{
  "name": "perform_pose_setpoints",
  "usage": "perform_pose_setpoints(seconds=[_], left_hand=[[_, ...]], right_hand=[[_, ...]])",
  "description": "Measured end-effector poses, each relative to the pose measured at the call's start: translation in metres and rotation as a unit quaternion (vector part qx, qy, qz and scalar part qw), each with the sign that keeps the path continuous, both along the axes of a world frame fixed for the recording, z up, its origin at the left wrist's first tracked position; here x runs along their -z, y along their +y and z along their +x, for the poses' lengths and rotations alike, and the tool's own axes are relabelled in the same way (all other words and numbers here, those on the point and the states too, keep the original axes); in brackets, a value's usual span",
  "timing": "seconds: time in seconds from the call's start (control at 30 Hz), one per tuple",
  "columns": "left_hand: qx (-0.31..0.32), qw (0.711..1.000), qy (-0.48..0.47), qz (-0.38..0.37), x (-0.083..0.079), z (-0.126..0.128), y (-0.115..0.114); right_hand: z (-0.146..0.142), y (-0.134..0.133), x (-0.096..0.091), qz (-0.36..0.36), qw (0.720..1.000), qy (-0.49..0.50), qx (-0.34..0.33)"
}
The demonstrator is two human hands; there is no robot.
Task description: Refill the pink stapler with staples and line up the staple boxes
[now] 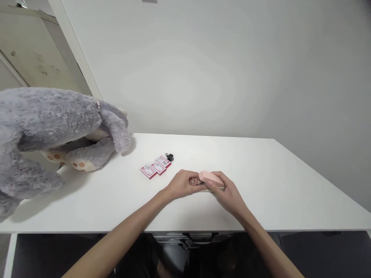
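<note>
White and smooth, the desk [292, 185] runs wide, its back edge along the wall [214, 69] and its front edge before the person. One grey plush toy [58, 112], the bulkiest thing on it, covers much of the left edge, a drooping limb near the back left corner.

Near the middle of the front edge two bare hands meet over one pink block-like object [211, 178], perhaps a stapler. It lies between them, its long axis slanting slightly to the front edge, the left end farther back. The right hand [228, 195] grasps its right part, thumb on the near side, fingers over the far side. The left hand [182, 183], a ring [193, 181] showing on it, curls at the left end; whether its fingertips pinch the object cannot be told. Both hands are equally close to it.

Three red-and-white boxes [158, 167] lie stepped in a slanting row between the toy and the left hand, farther from the front edge. At the rearmost box's back corner sits one small black item [170, 157], possibly a clip.
</note>
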State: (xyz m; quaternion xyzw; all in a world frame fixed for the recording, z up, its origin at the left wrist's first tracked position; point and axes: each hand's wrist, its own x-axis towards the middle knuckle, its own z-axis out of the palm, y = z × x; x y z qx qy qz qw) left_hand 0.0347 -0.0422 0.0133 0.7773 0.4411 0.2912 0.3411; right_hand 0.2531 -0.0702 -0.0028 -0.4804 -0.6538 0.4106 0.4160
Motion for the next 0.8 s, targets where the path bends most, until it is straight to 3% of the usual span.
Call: perform_pose_setpoints(seconds=[0.63,0.8], left_hand=[[0.029,0.998,0.042,0.047,0.002,-0.001,-0.004],[0.024,0.991,0.048,0.122,0.002,0.002,-0.011]], right_hand=[[0.005,0.007,0.018,0.039,0.996,0.063,-0.041],[0.004,0.007,0.017,0.037,0.996,0.069,-0.049]])
